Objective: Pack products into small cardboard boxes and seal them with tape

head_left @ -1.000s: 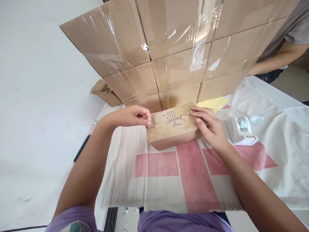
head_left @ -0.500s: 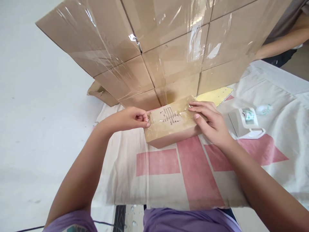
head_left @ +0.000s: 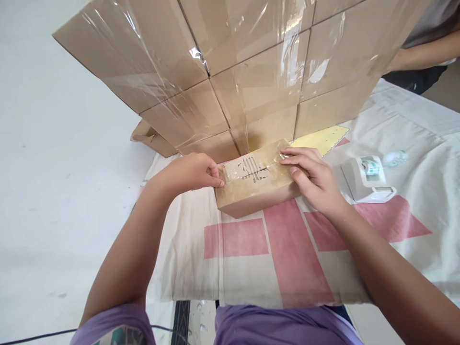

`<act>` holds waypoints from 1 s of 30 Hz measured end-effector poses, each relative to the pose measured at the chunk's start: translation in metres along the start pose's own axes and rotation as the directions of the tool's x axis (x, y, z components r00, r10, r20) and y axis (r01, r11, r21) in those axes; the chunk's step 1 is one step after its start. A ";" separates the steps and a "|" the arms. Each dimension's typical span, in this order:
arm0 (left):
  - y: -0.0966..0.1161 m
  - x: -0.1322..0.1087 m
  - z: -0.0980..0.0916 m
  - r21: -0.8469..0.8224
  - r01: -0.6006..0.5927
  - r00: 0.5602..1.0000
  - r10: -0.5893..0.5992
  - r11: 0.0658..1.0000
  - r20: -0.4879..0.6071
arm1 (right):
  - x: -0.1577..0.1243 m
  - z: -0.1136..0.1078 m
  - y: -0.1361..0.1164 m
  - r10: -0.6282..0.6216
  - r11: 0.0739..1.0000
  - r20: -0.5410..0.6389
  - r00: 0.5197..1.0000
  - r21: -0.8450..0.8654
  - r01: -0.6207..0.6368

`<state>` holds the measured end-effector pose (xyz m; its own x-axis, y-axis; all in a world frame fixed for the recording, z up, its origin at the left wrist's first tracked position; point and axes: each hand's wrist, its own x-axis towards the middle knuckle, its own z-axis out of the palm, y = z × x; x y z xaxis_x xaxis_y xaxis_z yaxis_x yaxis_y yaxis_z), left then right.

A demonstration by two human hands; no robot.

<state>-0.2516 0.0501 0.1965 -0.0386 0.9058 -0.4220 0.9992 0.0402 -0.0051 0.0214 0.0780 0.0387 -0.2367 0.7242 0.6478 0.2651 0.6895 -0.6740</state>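
Observation:
A small cardboard box (head_left: 251,199) lies on the cloth in front of me, with torn strips of its surface showing on top. Clear tape (head_left: 233,171) runs across that top, shiny and wrinkled near the right end. At the box's left end, my left hand (head_left: 197,172) is closed in a pinch on the tape, thumb against the top edge. My right hand (head_left: 312,178) rests over the right end, open, its fingers stretched along the top beside the wrinkled tape and its thumb near the front edge.
A wall of stacked cardboard boxes (head_left: 258,88) under clear film stands just behind. A white tape dispenser (head_left: 370,179) sits on the cloth (head_left: 247,282) at right. An open carton (head_left: 154,139) is at left; another person's arm (head_left: 427,53) shows at upper right.
My left hand has shifted slightly right and over the box's left edge, its fingertips lower on the tape. The right hand stays nearly in place. The whole view has shifted slightly.

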 end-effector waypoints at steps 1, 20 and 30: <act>0.000 0.001 -0.002 0.023 0.030 1.000 -0.030 0.999 -0.010 | 0.000 0.000 0.000 0.003 1.000 0.003 1.000 0.002 -0.003; -0.038 0.015 0.083 -0.792 -0.004 1.000 0.021 0.610 0.012 | -0.005 -0.023 0.012 0.377 0.839 0.481 0.792 0.185 -0.512; -0.047 0.019 0.110 -0.862 -0.121 0.992 0.096 0.492 -0.085 | -0.023 -0.013 0.010 0.291 0.840 0.412 0.863 0.321 -0.437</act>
<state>-0.2980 0.0194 0.0891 0.0565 0.9379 -0.3423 0.4852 0.2738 0.8304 0.0416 0.0680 0.0223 -0.5123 0.8311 0.2165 0.0261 0.2670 -0.9633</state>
